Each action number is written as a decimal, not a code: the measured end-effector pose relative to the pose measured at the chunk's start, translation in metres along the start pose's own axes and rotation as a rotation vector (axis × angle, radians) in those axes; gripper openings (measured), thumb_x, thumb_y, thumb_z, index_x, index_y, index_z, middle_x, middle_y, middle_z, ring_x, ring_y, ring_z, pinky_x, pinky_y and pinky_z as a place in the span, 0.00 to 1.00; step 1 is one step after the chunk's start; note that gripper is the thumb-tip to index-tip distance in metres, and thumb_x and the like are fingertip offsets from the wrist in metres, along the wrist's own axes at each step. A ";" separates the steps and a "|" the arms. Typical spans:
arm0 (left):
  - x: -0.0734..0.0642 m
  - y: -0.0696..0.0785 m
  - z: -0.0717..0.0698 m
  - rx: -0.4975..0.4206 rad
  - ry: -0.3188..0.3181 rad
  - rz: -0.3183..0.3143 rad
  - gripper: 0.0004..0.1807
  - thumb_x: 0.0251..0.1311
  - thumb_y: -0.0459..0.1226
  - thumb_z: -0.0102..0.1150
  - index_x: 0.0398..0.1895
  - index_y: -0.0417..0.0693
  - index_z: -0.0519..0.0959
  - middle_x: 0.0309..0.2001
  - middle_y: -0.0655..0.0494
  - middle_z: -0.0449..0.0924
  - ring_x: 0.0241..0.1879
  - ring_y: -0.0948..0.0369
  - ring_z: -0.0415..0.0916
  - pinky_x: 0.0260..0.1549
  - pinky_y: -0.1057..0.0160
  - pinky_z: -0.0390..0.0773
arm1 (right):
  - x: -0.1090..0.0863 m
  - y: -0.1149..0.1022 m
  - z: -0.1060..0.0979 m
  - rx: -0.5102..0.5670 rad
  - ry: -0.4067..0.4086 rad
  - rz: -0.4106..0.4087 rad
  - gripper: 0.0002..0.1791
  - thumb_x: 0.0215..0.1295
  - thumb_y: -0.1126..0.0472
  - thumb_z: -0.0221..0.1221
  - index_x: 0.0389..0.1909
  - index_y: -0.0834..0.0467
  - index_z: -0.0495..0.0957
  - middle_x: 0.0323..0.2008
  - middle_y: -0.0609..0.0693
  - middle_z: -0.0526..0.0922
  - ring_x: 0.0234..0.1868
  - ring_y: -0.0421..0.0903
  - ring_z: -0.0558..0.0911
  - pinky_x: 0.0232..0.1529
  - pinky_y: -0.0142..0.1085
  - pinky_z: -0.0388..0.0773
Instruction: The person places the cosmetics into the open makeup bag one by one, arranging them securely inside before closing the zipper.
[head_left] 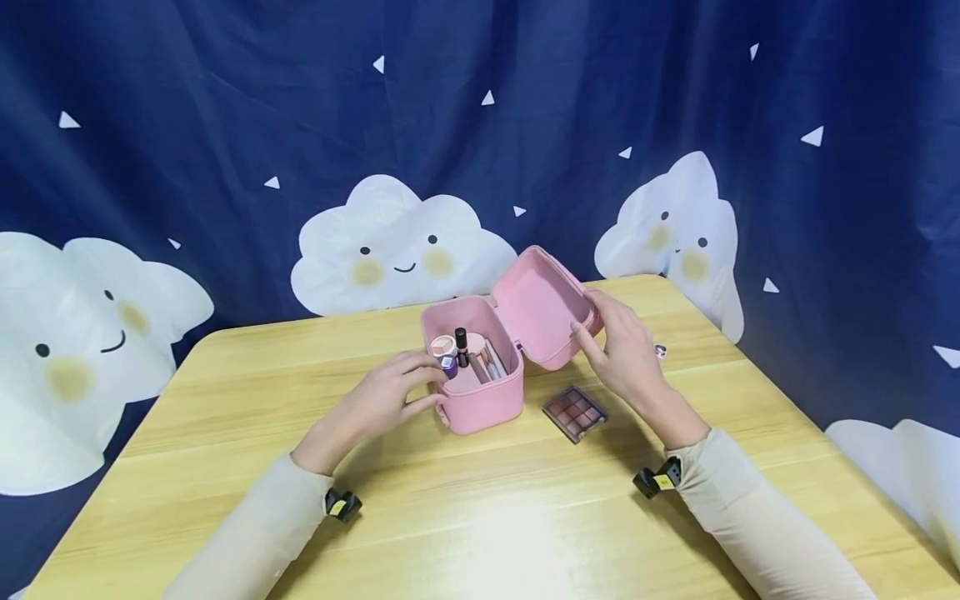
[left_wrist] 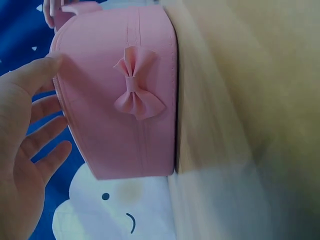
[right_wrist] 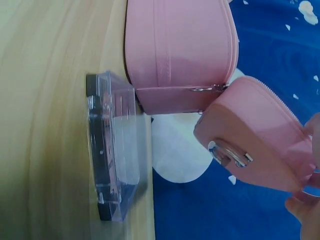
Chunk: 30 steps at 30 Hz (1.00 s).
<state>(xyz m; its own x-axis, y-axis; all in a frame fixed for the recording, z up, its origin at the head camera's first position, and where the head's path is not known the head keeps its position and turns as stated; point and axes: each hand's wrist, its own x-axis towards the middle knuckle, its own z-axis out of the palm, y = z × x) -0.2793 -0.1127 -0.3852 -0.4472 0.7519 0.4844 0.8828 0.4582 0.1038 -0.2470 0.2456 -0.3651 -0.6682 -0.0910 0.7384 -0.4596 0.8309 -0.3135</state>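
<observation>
A pink cosmetic case [head_left: 480,408] stands on the table with its lid [head_left: 536,308] swung out to the right. Inside it are a black-capped tube [head_left: 461,346], a round tricolour compact [head_left: 443,345], a small purple item [head_left: 448,365] and several slim tubes [head_left: 491,362]. My left hand [head_left: 386,392] rests at the case's left rim; its thumb touches the edge, the other fingers loosely spread. My right hand [head_left: 626,354] grips the lid's outer edge, thumb on the near side. In the left wrist view, a pink bow [left_wrist: 135,85] decorates the case's side.
An eyeshadow palette [head_left: 575,413] with a clear cover lies on the table [head_left: 420,517] just right of the case. A small item [head_left: 660,352] sits beyond the right hand. A dark blue curtain [head_left: 450,108] with clouds hangs behind the table's far edge.
</observation>
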 end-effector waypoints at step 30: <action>-0.022 0.059 -0.002 0.154 0.020 -0.022 0.24 0.58 0.43 0.65 0.57 0.43 0.78 0.55 0.47 0.77 0.58 0.47 0.72 0.60 0.46 0.68 | -0.025 -0.092 0.030 0.026 -0.332 -0.583 0.19 0.65 0.50 0.61 0.51 0.57 0.80 0.46 0.48 0.83 0.50 0.45 0.80 0.55 0.39 0.75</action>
<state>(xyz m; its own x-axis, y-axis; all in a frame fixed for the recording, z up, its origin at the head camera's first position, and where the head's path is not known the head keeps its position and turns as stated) -0.2174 -0.1030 -0.3876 -0.4616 0.7323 0.5006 0.8399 0.5424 -0.0190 -0.2050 0.1551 -0.3725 -0.4483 -0.6885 0.5701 -0.8113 0.5811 0.0638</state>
